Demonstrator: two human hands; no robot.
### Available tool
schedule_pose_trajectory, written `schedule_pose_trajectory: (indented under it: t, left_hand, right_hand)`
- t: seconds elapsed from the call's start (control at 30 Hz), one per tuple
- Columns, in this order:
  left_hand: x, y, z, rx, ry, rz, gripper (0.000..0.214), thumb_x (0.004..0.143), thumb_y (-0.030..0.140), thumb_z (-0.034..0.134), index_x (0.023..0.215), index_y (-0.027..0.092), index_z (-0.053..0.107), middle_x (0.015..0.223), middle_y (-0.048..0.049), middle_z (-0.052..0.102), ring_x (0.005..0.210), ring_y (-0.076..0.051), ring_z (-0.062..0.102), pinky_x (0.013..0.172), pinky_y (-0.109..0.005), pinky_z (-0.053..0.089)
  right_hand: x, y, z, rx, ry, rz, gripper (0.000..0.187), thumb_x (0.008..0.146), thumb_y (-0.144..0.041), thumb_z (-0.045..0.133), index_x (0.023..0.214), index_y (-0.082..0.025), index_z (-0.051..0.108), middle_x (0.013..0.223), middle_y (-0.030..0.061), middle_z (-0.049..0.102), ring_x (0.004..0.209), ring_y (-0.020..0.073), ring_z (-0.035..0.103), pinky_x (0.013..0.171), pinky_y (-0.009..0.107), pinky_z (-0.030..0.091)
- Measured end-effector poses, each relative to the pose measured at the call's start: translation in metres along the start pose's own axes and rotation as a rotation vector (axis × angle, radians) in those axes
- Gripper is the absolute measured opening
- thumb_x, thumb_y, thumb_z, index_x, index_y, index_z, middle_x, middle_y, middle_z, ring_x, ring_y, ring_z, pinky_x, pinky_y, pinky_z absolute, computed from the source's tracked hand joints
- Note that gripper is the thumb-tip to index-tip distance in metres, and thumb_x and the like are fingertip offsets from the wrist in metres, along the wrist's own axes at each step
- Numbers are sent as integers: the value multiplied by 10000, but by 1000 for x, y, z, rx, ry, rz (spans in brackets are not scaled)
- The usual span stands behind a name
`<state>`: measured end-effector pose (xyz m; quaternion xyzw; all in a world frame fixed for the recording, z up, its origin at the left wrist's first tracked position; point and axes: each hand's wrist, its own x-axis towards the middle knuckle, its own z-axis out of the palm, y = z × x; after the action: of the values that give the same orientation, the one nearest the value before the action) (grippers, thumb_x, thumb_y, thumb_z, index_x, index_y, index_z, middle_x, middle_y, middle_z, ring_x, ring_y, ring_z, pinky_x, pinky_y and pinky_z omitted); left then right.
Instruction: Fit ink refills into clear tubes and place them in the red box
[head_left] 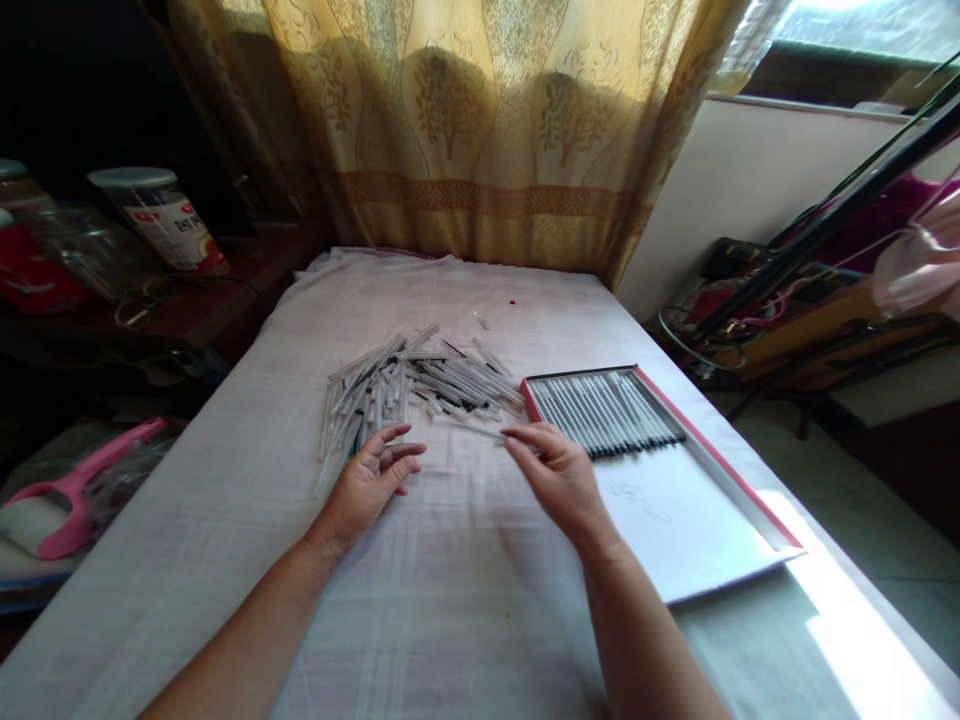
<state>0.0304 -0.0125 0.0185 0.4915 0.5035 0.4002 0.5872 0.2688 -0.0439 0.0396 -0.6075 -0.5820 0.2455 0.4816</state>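
A loose pile of thin clear pens (pixel 420 385) lies on the white cloth-covered table (pixel 247 480). My left hand (pixel 371 480) rests beside the pile's near edge, its fingers spread and holding nothing. My right hand (pixel 559 475) pinches one clear pen (pixel 480 431) by its end, holding it level just above the cloth between the pile and a tray. The flat white tray with a red rim (pixel 705 500) lies to the right, with a neat row of pens (pixel 607 410) at its far end.
A patterned yellow curtain (pixel 480 130) hangs behind the table. Jars (pixel 161 215) stand on a dark shelf at the left, and a pink-handled tool (pixel 75 490) lies lower left. Dark rods and clutter (pixel 825 250) fill the right side. Small bits (pixel 512 299) lie far on the cloth.
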Motion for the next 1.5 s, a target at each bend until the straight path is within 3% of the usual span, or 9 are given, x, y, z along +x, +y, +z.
schedule_pose_trajectory:
  t: [0.1,0.23,0.37,0.63,0.9,1.13,1.27,1.43,1.5]
  left_hand:
    - [1,1,-2,-27,1,-4,666,628,518,756,1172,193,551,1038,-104,702,833,-190,667,568,-230,476]
    - [1,1,-1,-41,2,-26,624,596,526,776,1085,179,604,937,-82,708,768,-169,644,563,-228,468]
    - [1,0,0,-19,2,-27,591,582,536,785,1026,174,639,875,-75,707,739,-168,633,558,-234,464]
    - [2,-3,-1,13,-8,4,536,613,550,770,987,183,660,838,-69,704,730,-168,631,549,-231,464]
    - [1,-3,-2,20,-13,16,509,611,548,766,958,189,670,824,-67,709,713,-169,637,542,-231,467]
    - [1,-2,-3,-18,-16,21,500,610,536,768,949,182,670,819,-62,708,705,-158,628,544,-223,464]
    - [1,-2,-3,-38,-10,22,492,609,534,772,938,182,673,813,-66,708,696,-163,634,545,-233,468]
    - [2,-3,-4,-40,-18,31,494,612,538,765,939,180,672,810,-62,710,690,-161,635,549,-235,472]
    - [2,-4,-4,-42,-22,34,488,615,535,762,939,181,672,802,-60,710,685,-160,633,549,-236,472]
  right_hand:
    - [23,20,-52,-149,272,66,314,773,-443,612,914,-197,746,891,89,711,811,221,640,739,346,492]
    - [51,69,-125,-427,604,319,358,785,-347,537,1026,-146,709,899,119,703,794,238,632,749,368,482]
    - [59,101,-154,-634,606,537,330,769,-285,522,991,-139,717,939,144,698,837,269,627,772,383,471]
    - [55,113,-140,-800,466,557,345,789,-300,503,1010,-164,730,930,129,725,800,260,641,681,341,461]
    - [54,118,-139,-938,349,514,350,724,-280,523,948,-212,782,886,113,749,694,238,654,551,305,415]
    - [58,91,-138,-997,295,512,361,783,-292,511,1030,-215,763,956,121,740,785,261,663,592,317,421]
    - [62,51,-105,-972,306,275,330,846,-321,496,1035,-227,750,1038,95,710,852,233,643,680,308,436]
    - [65,13,-35,-998,0,-92,283,900,-316,489,1006,-247,742,1072,61,690,915,209,599,759,288,410]
    - [67,8,-13,-1068,-115,-157,263,897,-290,503,999,-239,740,1082,72,685,958,220,576,792,298,390]
